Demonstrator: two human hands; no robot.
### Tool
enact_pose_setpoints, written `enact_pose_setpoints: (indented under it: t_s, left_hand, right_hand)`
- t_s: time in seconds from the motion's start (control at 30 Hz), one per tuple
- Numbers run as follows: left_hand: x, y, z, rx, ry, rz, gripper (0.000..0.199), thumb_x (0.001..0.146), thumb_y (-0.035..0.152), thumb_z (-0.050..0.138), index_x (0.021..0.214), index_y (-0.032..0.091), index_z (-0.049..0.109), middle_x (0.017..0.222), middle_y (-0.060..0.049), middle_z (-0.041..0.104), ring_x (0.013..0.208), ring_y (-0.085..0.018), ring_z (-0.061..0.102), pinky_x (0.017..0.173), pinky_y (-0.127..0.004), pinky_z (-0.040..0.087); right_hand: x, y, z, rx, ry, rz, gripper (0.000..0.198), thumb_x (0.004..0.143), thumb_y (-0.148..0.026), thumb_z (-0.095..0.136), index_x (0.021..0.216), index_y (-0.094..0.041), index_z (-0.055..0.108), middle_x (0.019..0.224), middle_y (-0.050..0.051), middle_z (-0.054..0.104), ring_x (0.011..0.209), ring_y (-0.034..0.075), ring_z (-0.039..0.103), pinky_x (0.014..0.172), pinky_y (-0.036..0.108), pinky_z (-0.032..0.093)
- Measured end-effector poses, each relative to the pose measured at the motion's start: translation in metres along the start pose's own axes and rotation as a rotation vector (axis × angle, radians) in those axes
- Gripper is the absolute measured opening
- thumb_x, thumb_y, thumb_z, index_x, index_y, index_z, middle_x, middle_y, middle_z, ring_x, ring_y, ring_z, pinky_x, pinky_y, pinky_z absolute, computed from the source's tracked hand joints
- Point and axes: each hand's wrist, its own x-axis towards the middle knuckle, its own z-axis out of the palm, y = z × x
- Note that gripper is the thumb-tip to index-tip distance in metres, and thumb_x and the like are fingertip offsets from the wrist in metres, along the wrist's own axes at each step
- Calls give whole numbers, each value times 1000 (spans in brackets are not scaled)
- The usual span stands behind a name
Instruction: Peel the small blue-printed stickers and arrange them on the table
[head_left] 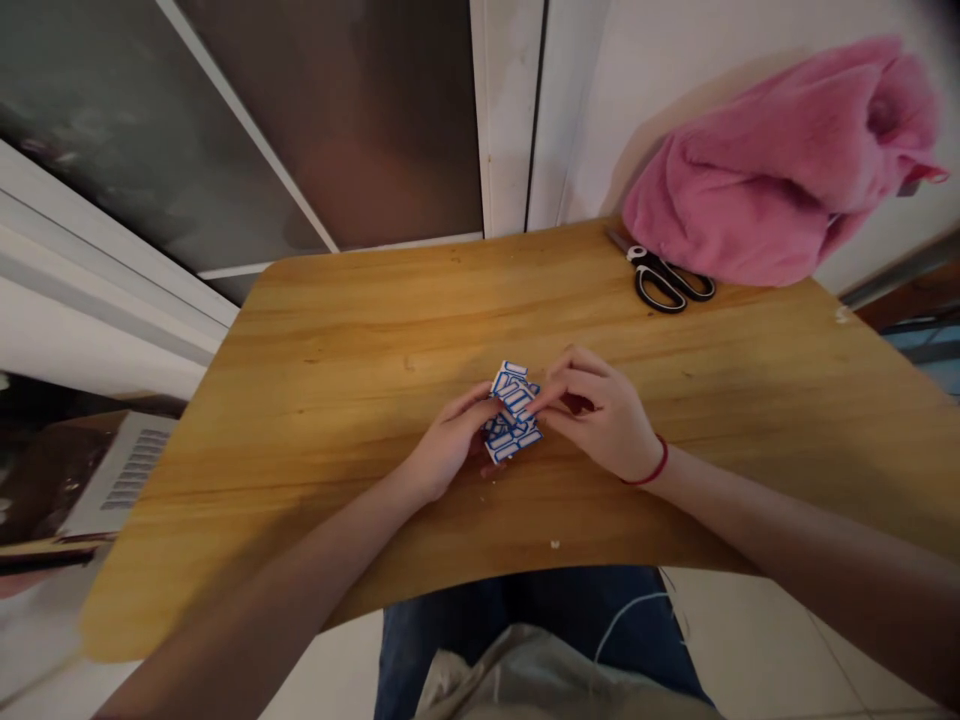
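"Beige cloth [517, 665] is nearest the camera, bunched over dark blue trousers [409, 650], on the near side of the blue-and-white labels [517, 395]. Where are those, exactly?"

"Over the wooden surface [360, 330], in a loose, overlapping bunch. Whether they touch the wood, I can't tell."

"And the hands?"

"Left hand [448, 445], just left of the labels: its fingers pinch the bunch, thumb laid across the top. Right hand [611, 420], just right of them, wears a red band [663, 462]. Its fingers are bent, the tips meeting the bunch's right edge; I can't tell whether they grip a piece."

"Anything farther out?"

"Black-handled scissors [657, 270] lie beyond the labels and to their right. A pink plush item [757, 170] sits past the scissors, farther from the labels still. One small pale crumb [555, 545] lies on the near side of the labels."
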Motion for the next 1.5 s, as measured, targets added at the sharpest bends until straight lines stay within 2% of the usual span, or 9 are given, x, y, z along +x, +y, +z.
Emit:
enact_pose_setpoints:
  t_s: [0.2, 0.3, 0.4, 0.53, 0.63, 0.73, 0.93, 1.17, 1.5]
  left_hand:
    - [2, -3, -3, 40, 10, 23, 42, 82, 55, 46, 91, 16, 59, 61, 1, 53, 44, -9, 48, 36, -19, 35]
    - [2, -3, -3, 103, 31, 99, 35, 78, 50, 57, 89, 17, 58, 64, 3, 53, 46, -7, 46, 35, -17, 34]
    - [2, 1, -6, 107, 153, 236, 27, 78, 43, 61, 87, 17, 58, 68, 2, 55, 49, -6, 46, 37, -16, 35]
    - [3, 11, -15, -16, 377, 459, 22, 79, 39, 61, 77, 19, 52, 58, 5, 48, 40, -5, 40, 32, -17, 30]
    - [7, 13, -20, -64, 423, 547, 24, 79, 38, 60, 73, 20, 47, 56, 7, 44, 38, -5, 38, 31, -17, 30]
    - [12, 9, -20, -17, 392, 544, 25, 79, 41, 60, 73, 20, 48, 55, 7, 42, 39, -5, 37, 31, -17, 31]
    - [9, 1, -10, 118, 324, 475, 25, 81, 44, 57, 79, 20, 53, 58, 4, 47, 42, -6, 42, 32, -16, 32]
    - [6, 1, -8, 146, 308, 474, 24, 83, 43, 56, 78, 19, 53, 57, 4, 47, 42, -6, 41, 34, -17, 33]
    - [8, 0, -11, 142, 304, 426, 26, 82, 45, 55, 78, 20, 51, 56, 5, 45, 40, -6, 41, 32, -16, 32]
  right_hand:
    - [-5, 6, 6, -49, -48, 26, 9, 81, -18, 62, 79, -20, 71, 74, 1, 54, 61, 8, 49, 53, 22, 39]
    - [-4, 5, 5, -53, -130, 32, 11, 83, -27, 62, 85, -22, 72, 75, 1, 53, 61, 8, 47, 54, 22, 40]
    - [-1, 5, 1, -62, -184, 71, 19, 85, -35, 57, 95, -24, 69, 79, 1, 51, 62, 10, 46, 56, 24, 41]
    - [1, 17, 1, -224, -144, 133, 34, 86, -41, 53, 116, -24, 59, 97, 7, 52, 85, 18, 51, 76, 33, 45]
    - [3, 28, 6, -455, -236, 104, 46, 79, -50, 60, 118, -25, 59, 110, 10, 50, 105, 27, 44, 93, 46, 37]
    - [5, 32, 9, -546, -307, 133, 43, 77, -53, 60, 112, -27, 63, 111, 10, 51, 105, 28, 42, 94, 48, 34]
    - [10, 31, 6, -467, -402, 168, 22, 81, -43, 59, 92, -27, 69, 108, 7, 53, 103, 26, 43, 91, 44, 34]
    - [8, 34, 6, -510, -300, 145, 41, 77, -55, 58, 103, -23, 62, 105, 9, 53, 98, 27, 45, 90, 44, 35]
    - [10, 34, 1, -392, -349, 210, 22, 77, -43, 63, 82, -22, 61, 96, 6, 60, 95, 24, 47, 87, 42, 34]
